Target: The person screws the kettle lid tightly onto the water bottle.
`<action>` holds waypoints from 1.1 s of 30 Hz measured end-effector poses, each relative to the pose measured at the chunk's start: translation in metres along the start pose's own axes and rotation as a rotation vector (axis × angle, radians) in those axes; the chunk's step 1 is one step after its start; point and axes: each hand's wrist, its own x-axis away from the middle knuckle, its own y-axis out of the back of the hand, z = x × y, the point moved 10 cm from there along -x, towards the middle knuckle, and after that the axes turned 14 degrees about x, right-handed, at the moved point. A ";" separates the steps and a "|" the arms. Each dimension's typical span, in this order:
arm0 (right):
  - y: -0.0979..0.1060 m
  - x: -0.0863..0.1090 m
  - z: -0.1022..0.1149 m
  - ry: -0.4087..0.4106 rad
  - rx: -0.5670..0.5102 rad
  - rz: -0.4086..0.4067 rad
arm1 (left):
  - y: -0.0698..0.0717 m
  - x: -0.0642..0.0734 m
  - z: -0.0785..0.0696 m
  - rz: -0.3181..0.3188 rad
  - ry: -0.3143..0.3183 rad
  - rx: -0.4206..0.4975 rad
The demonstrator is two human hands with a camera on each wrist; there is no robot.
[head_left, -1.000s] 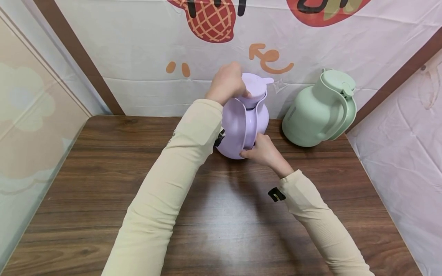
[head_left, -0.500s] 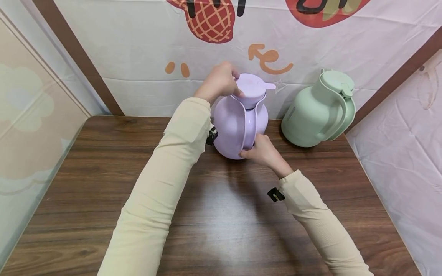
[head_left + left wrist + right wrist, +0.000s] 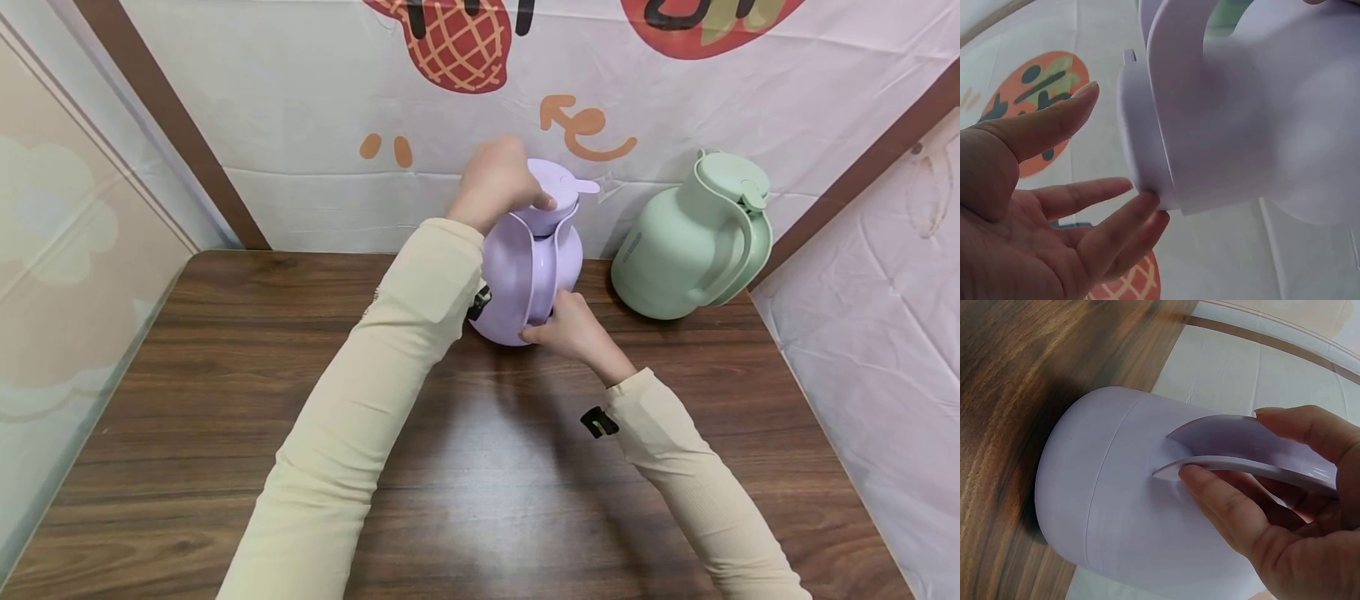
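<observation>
We see the left hand point(image 3: 497, 179) at the top of the purple jug point(image 3: 510, 283), loosely spread rather than clenched: in its wrist view the fingers reach out with their tips against the edge of the lid point(image 3: 1138, 125), and the thumb stands apart from it. The lid's small tab point(image 3: 587, 187) points off to the right of that hand. Below and to the right of it, the right hand point(image 3: 573, 327) grips the lower end of the handle point(image 3: 544, 279), its digits pressed on both raised edges (we get the clearest look from that wrist). The jug stands upright on the wooden table point(image 3: 487, 500), just beyond the right hand and beneath the left. A green jug point(image 3: 667, 250) stands apart from both, to the right of the right hand and a little farther away, near the printed cloth point(image 3: 300, 125)
</observation>
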 end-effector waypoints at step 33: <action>0.000 0.000 0.001 0.013 -0.013 -0.013 | -0.005 -0.017 0.016 0.131 0.010 0.108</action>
